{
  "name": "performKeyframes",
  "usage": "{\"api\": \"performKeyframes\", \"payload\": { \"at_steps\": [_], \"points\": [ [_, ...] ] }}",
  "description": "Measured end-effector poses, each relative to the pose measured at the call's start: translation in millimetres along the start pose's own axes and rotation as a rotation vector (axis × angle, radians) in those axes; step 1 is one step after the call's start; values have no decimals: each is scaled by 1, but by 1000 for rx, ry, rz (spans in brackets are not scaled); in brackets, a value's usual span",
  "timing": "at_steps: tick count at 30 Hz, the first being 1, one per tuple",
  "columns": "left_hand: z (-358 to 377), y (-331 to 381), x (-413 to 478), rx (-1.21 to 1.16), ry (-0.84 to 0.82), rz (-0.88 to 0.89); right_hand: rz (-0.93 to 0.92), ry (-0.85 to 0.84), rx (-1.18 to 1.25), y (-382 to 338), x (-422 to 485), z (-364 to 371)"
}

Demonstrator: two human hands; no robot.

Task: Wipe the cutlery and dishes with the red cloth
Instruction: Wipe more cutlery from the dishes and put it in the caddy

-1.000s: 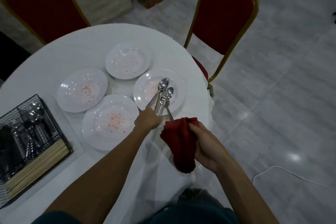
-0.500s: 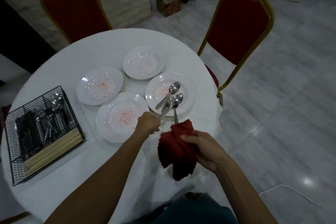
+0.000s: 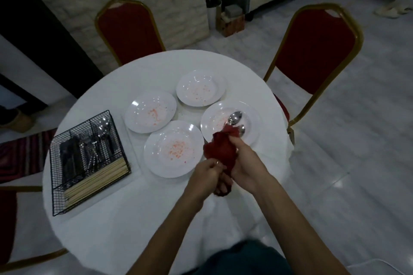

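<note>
One wide-angle camera rides on the person's head, facing forward and steeply down. The round table (image 3: 111, 230) lies close below it; the dim far edges seem bent by the lens.

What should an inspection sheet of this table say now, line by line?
Surface: round table under a white covering.
Job's things: four white plates with red stains: far plate, left plate, near plate, right plate. The spoons lie over the right plate, half wrapped in the red cloth.
Clutter: wire basket holding cutlery and chopsticks.
Grips: left grip holds the spoons, apparently by their hidden handles; right grip holds the red cloth round them.
Cables: thin white line on the floor, perhaps a cable.
Surroundings: back chair, right chair, both red; pale floor.
</note>
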State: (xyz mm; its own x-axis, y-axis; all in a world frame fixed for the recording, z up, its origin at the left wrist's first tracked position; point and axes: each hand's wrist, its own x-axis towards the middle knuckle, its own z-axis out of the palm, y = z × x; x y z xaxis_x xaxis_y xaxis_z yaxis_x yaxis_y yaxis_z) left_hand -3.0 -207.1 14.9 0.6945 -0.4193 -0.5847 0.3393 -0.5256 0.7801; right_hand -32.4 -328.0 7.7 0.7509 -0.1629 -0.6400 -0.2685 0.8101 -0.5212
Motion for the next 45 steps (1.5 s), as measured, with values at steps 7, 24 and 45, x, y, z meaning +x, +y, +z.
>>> {"api": "performKeyframes", "payload": {
  "at_steps": [7, 24, 45],
  "points": [
    [-23, 8, -10, 36, 170, 42, -44, -227, -75, 12, -5, 13],
    [-28, -4, -29, 110, 107, 123, -267, 232, -277, -4, 33, 20],
    [-88, -46, -63, -137, 233, -9, -243, 428, -247, 27, 57, 8]
  ]
}}
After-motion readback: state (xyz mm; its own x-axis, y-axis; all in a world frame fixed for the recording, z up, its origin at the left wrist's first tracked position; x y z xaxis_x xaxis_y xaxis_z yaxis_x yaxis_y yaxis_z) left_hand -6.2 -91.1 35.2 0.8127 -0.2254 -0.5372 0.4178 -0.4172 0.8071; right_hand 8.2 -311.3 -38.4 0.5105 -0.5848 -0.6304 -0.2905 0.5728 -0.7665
